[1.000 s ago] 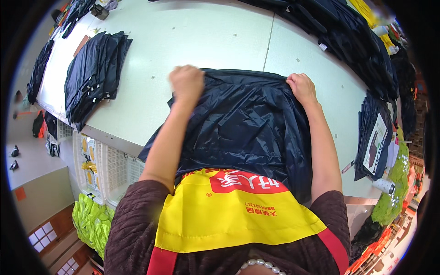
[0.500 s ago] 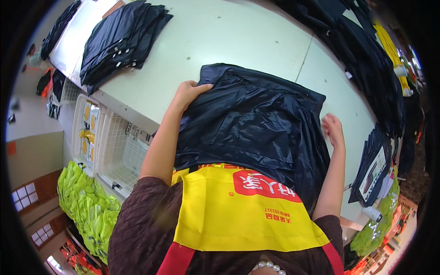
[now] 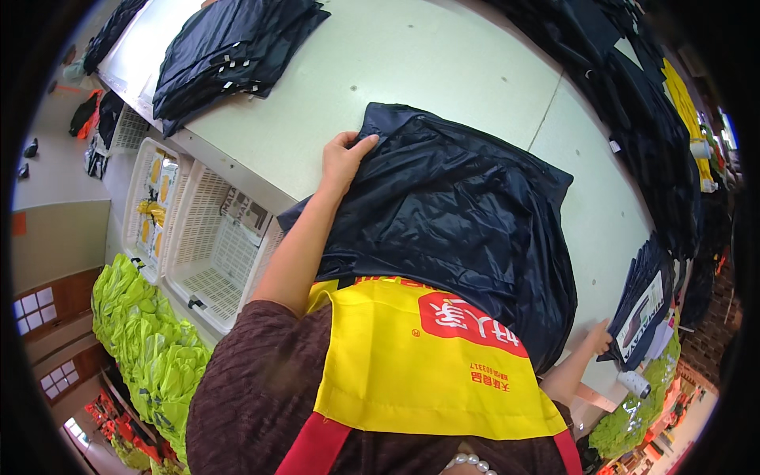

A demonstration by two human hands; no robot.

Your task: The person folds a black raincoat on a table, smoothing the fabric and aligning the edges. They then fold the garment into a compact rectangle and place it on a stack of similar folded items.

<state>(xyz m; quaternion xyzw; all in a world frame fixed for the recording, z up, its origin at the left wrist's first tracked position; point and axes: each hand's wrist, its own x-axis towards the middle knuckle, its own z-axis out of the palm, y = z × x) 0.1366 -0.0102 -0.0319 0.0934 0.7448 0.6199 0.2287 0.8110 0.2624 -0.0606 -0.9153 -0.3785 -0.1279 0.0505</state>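
Note:
A shiny navy garment lies spread over the table edge in front of me, its lower part reaching my yellow apron. My left hand is closed on its far left corner, thumb on top and the other fingers partly hidden. My right hand is at the near left edge of a stack of dark printed pieces on the right. Its fingers are curled and small in view; what lies between them cannot be made out.
Folded dark garments with white tags are piled far left on the white table. More dark clothing lines the far right. A white basket stands left below the table edge, near lime-green garments. A spool sits at right.
My right hand has moved from beside the garment's right edge, right and nearer, to the printed stack. My left hand still holds the corner. The whole view has shifted slightly.

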